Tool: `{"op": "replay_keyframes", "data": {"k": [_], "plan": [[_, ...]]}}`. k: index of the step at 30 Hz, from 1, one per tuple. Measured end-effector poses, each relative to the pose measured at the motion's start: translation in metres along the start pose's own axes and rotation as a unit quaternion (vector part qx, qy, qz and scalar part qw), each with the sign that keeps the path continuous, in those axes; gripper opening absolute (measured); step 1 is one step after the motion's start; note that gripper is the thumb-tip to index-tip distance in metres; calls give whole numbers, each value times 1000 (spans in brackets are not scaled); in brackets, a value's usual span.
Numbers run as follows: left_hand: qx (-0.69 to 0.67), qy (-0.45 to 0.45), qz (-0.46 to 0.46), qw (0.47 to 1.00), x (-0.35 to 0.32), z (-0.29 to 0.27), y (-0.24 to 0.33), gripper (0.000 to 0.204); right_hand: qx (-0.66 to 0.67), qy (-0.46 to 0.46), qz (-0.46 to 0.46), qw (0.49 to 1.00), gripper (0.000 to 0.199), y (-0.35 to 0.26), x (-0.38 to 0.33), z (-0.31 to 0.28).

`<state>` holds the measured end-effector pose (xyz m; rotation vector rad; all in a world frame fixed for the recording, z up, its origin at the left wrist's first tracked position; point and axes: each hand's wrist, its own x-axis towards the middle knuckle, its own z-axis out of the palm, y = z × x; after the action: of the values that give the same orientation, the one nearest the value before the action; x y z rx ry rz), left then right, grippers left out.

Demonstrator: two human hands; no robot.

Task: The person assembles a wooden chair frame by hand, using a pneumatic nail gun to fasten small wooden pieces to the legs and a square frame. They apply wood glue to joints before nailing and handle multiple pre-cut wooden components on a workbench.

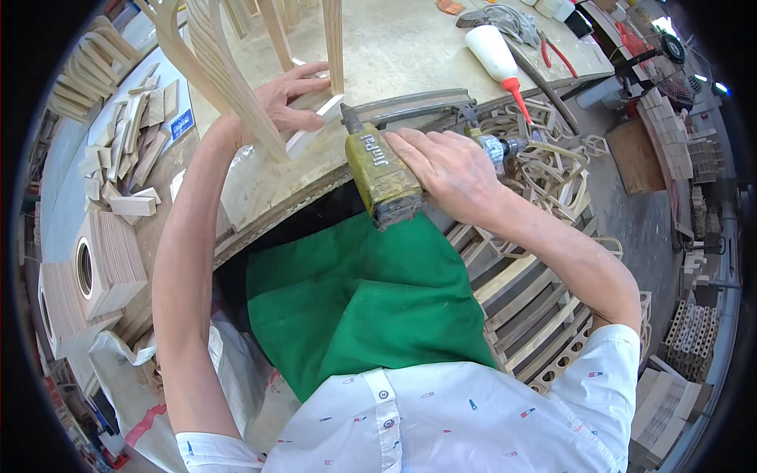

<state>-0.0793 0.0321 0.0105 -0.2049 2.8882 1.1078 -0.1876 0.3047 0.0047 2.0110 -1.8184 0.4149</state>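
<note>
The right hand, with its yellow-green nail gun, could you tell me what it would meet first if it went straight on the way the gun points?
Probably the small pale wooden block that the left hand presses on the bench; the gun's nose looks almost against it.

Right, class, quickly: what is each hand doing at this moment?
Left hand: fingers spread, pressing a small pale wooden block against the curved wooden frame.
Right hand: closed around the yellow-green nail gun.

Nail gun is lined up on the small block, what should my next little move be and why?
Probably press the yellow-green pneumatic nail gun nose firmly against the small pale wooden block before firing: the right hand grips the gun, its tip sits at the block's end, and the left hand pins the block.
</note>
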Motion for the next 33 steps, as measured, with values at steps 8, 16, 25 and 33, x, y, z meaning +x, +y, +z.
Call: {"op": "replay_keyframes", "data": {"k": [8,16,25,33], "plan": [[-5,-3,-1,1000,0,2,-2,72,-5,6,10,1000,43,0,0,9],[3,-2,2,1000,-1,0,0,71,-15,5,7,1000,42,0,0,13],[15,3,6,1000,2,3,-7,72,-29,-29,-3,999,39,-1,-2,10],[6,-1,-11,1000,0,0,-6,71,-33,-42,-4,999,41,1,-1,16]]}}
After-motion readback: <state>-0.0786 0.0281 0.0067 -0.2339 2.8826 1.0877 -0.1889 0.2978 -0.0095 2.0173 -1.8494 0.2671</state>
